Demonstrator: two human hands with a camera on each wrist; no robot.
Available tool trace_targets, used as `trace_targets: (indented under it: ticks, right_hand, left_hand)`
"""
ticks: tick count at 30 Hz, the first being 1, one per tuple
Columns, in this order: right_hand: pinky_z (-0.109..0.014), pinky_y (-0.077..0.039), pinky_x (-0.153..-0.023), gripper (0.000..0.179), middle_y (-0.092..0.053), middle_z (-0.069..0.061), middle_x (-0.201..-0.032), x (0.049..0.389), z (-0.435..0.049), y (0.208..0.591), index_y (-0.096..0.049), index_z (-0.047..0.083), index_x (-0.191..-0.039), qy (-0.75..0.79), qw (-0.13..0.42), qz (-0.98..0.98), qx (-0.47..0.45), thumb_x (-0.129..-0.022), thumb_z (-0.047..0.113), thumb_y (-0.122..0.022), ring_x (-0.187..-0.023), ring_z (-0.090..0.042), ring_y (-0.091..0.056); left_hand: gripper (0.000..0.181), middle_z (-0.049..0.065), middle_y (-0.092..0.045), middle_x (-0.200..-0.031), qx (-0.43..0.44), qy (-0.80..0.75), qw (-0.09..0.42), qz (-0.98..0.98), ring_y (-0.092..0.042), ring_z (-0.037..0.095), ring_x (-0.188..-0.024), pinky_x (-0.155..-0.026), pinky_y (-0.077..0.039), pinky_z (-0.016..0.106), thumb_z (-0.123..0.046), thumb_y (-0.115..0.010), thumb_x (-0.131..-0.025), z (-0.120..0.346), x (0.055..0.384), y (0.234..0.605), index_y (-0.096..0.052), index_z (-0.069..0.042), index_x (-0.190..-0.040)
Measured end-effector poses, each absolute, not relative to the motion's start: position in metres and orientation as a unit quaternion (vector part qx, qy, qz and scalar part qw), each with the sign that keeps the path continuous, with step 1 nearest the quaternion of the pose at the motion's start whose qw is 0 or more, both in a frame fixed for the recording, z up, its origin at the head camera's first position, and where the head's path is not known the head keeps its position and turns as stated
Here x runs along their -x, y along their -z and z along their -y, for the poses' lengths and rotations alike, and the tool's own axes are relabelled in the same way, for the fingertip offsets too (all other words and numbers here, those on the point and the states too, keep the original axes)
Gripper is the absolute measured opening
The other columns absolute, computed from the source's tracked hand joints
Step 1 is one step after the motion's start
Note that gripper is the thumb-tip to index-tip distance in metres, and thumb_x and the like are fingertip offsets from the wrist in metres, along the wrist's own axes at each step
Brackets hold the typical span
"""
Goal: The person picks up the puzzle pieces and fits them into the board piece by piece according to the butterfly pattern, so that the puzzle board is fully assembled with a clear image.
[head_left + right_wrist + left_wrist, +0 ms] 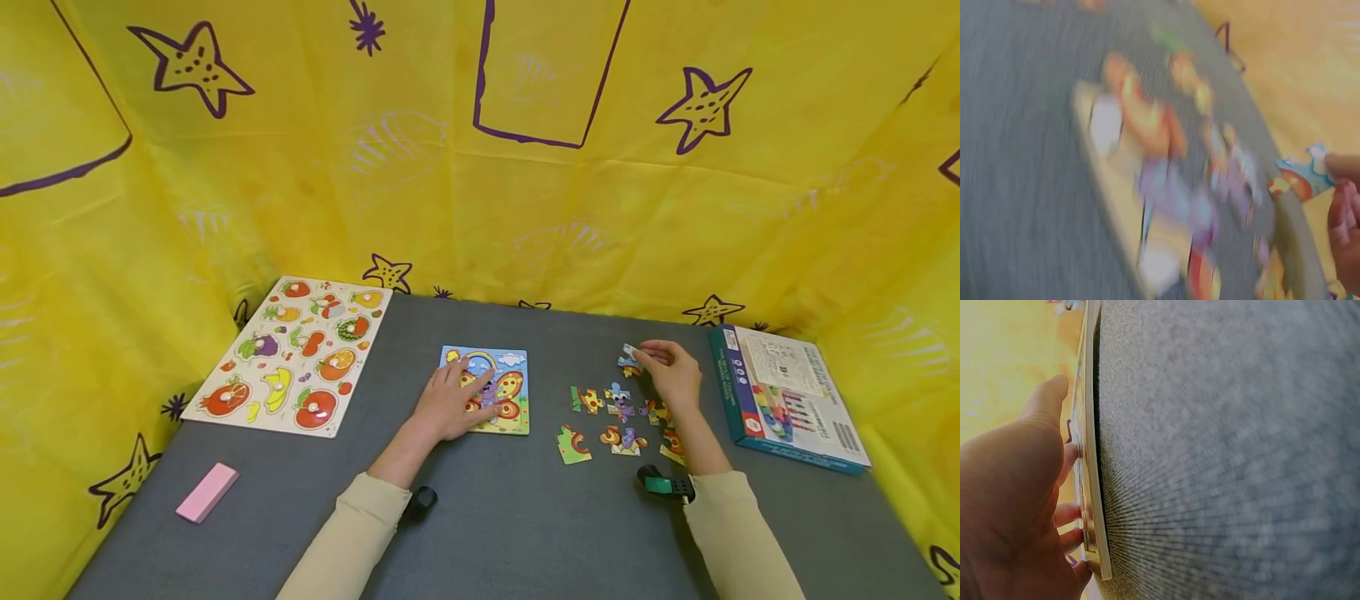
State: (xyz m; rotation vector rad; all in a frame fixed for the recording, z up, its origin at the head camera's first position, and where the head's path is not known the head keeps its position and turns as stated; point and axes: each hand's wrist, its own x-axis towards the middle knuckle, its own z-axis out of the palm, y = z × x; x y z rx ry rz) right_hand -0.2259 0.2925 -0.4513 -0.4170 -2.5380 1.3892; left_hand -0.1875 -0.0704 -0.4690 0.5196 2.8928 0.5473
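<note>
My left hand [450, 404] lies with spread fingers across a small square puzzle board [517, 421] picturing a butterfly and a rainbow. In the left wrist view, fingertips [1071, 537] meet the face of the board, whose pale edge [1100, 525] shows side-on. My right hand [672, 377] pinches a light-blue puzzle piece [628, 362] between thumb and fingertips. The right wrist view shows this piece [1307, 175] with a red and yellow patch. Below that hand, several loose pieces lie spread out, among them a green one [574, 447] and a purple-and-orange one [622, 440].
A wooden fruit board [345, 408] lies at the back left, with a pink block [207, 492] in front of it. At the right is a flat cardboard box [795, 392]. Yellow patterned cloth [480, 217] hangs around the grey table [510, 533].
</note>
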Motion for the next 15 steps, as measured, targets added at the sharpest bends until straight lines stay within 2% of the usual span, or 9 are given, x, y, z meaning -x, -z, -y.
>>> trace_targets:
  ticks: [3, 6, 9, 15]
  right_hand:
    - [-0.016, -0.046, -0.073, 0.043, -0.068, 0.013, -0.086, 0.230, -0.275, 0.446, -0.067, 0.004, -0.114, -0.566, 0.084, 0.808, 0.140, -0.086, 0.035, -0.076, -0.082, -0.003, -0.059]
    - [-0.019, -0.050, -0.075, 0.038, -0.068, 0.017, -0.080, 0.233, -0.253, 0.443, -0.069, 0.002, -0.111, -0.635, 0.049, 0.762, 0.119, -0.085, 0.029, -0.078, -0.080, -0.003, -0.062]
    - [-0.026, -0.053, -0.081, 0.036, -0.071, 0.013, -0.084, 0.235, -0.229, 0.443, -0.069, 0.001, -0.112, -0.667, 0.003, 0.740, 0.087, -0.086, 0.024, -0.077, -0.081, -0.005, -0.065]
    - [-0.036, -0.053, -0.088, 0.039, -0.071, 0.001, -0.092, 0.237, -0.184, 0.445, -0.071, 0.001, -0.111, -0.639, -0.066, 0.765, 0.048, -0.085, 0.028, -0.078, -0.084, -0.012, -0.067]
  left_hand:
    - [0.070, 0.018, -0.019, -0.159, -0.170, -0.186, 0.082, -0.964, -0.015, 0.037, -0.145, -0.115, -0.015, 0.053, -0.061, -0.054, -0.092, 0.071, 0.188, 0.468, -0.036, -0.030, -0.152]
    - [0.071, 0.017, -0.018, -0.159, -0.168, -0.189, 0.084, -0.964, -0.014, 0.036, -0.146, -0.115, -0.014, 0.053, -0.062, -0.054, -0.091, 0.071, 0.189, 0.469, -0.036, -0.031, -0.152]
    - [0.071, 0.018, -0.019, -0.159, -0.171, -0.191, 0.081, -0.963, -0.015, 0.036, -0.145, -0.115, -0.015, 0.053, -0.062, -0.054, -0.091, 0.071, 0.189, 0.469, -0.037, -0.029, -0.152]
    - [0.070, 0.016, -0.019, -0.159, -0.178, -0.191, 0.081, -0.962, -0.016, 0.038, -0.145, -0.114, -0.015, 0.056, -0.059, -0.055, -0.092, 0.069, 0.188, 0.465, -0.038, -0.026, -0.152]
